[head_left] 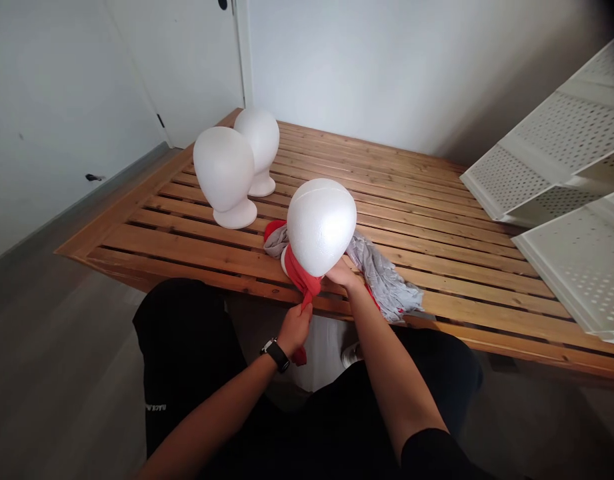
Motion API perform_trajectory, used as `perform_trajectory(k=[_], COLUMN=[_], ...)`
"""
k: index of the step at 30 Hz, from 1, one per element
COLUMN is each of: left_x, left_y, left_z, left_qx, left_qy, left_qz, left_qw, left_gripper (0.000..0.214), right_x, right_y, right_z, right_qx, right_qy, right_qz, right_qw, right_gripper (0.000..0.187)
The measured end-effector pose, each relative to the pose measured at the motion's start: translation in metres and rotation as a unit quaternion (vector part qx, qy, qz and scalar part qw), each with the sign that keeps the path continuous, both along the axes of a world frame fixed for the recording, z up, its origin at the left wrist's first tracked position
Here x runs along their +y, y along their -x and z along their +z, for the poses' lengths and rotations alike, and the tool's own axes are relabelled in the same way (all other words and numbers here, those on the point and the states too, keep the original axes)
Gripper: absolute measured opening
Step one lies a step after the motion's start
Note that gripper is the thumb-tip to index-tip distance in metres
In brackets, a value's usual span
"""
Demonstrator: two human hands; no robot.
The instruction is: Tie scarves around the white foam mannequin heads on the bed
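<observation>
Scarf (301, 272), red and grey, lies around the neck of the nearest foam mannequin head (321, 223) near the front edge of the slatted wooden bench (157, 242). Left grip (294, 327): closed on red end. Right grip (339, 273): below head, fingers hidden, closure indeterminable. Two more foam heads (224, 167) stand rear-left.

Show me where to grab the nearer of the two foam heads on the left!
Probably the neck of that foam mannequin head, from the front: it narrows above a flared base, and the other foam head stands behind.
</observation>
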State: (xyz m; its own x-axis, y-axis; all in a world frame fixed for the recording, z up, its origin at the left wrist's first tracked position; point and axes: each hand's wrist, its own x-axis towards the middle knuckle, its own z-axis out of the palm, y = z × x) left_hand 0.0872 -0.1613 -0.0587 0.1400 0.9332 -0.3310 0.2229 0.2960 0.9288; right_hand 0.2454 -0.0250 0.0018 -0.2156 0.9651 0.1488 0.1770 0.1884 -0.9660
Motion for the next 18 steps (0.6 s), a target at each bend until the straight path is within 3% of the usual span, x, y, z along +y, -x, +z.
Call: perform_trajectory(k=[8, 14, 18], left_x=[-0.001, -0.012, -0.025], left_y=[-0.007, -0.015, -0.037], left_z=[0.015, 0.029, 0.028], left_qx=[-0.011, 0.044, 0.091], left_qy=[-0.002, -0.029, -0.023], left_qz=[-0.06, -0.036, -0.026], left_qw=[0.998, 0.998, 0.995], left_gripper=[0.047, 0.042, 0.043], right_x=[0.001, 0.004, 0.002], right_y=[-0.003, 0.006, 0.012], right_z=[-0.018, -0.024, -0.021], right_qx=[-0.036, -0.091, -0.109], right_qy=[-0.019, -0.035, -0.035], right_qz=[0.002, -0.043, -0.081], right_qw=[0.999, 0.994, 0.99], right_gripper=[0.063, 0.036, 0.027])
